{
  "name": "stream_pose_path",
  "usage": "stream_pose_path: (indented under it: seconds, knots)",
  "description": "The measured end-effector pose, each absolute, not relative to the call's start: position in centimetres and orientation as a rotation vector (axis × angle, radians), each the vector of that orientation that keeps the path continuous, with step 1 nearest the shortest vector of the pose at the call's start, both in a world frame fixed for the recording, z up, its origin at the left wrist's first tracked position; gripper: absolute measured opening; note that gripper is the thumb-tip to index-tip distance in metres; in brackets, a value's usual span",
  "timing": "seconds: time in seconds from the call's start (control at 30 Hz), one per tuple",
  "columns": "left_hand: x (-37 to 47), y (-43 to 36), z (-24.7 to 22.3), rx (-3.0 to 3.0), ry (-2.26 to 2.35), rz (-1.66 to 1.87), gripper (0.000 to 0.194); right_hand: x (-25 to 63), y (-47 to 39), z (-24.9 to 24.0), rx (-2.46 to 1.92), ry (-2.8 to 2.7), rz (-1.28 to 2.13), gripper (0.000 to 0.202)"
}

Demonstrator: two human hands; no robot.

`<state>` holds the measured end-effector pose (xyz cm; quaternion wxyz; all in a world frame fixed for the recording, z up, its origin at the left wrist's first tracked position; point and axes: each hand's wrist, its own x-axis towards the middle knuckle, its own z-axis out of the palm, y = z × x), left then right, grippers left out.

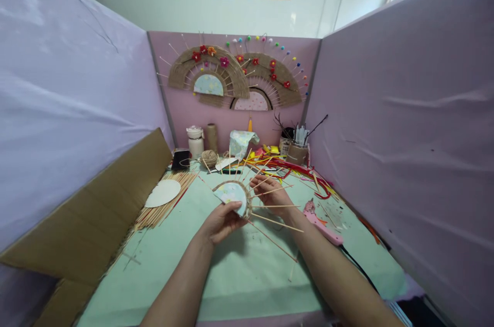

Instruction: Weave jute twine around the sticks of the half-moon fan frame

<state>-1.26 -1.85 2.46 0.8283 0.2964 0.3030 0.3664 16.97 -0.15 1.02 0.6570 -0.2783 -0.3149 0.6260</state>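
Observation:
My left hand (226,221) grips the lower edge of a half-round fan piece (230,193), its thumb on the pale blue patterned cloth. Thin wooden sticks (276,207) fan out from the curved rim, which is edged with brown twine (249,202). My right hand (270,194) is behind the sticks on the right side, fingers bent together close to the rim. Whatever those fingers pinch is too small to make out. A thin strand seems to hang below that hand. On the right of the table lies a pink glue gun (322,224) with a black cord.
Cardboard (88,213) leans at the left beside a white oval (164,193) on a bundle of sticks. At the back are a twine ball (209,157), a white jar (195,141), a cup of glue sticks (298,152) and red and yellow pipe cleaners (297,167). Two finished fans (210,64) hang behind.

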Motion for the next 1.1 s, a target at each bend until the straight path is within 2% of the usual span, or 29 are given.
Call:
stream_pose_path:
  seconds: [0.4, 0.8, 1.1]
  knots:
    - [-1.5, -1.9, 3.0, 0.660, 0.606, 0.799, 0.017, 17.7, 0.1, 1.1, -0.614, -0.697, 1.384, 0.025]
    - [-1.6, -0.8, 2.6, 0.637, 0.600, 0.970, 0.022, 19.3, 0.6, 1.0, -0.603, -0.587, 1.406, 0.026]
    - [-1.8, 0.0, 2.5, 0.573, 0.688, 1.081, 0.019, 20.5, 0.1, 2.3, -0.537, -0.663, 1.241, 0.022]
